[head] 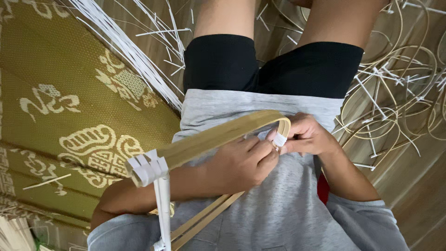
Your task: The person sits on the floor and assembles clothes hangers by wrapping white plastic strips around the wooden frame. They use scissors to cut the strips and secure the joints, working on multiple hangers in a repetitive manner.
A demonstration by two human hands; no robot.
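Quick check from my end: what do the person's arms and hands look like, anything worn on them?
Both hands, left hand and right hand, are bare: no gloves or rings visible. Grey sweatshirt sleeves are pushed up, forearms uncovered. No watch or wristband shows.

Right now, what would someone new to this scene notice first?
Mid-frame, the left hand and right hand pinch a white strip wrapped round the bend of a bamboo hoop held over the lap. A second white binding sits lower left on the hoop. Loose white strips and coiled rings litter the floor.
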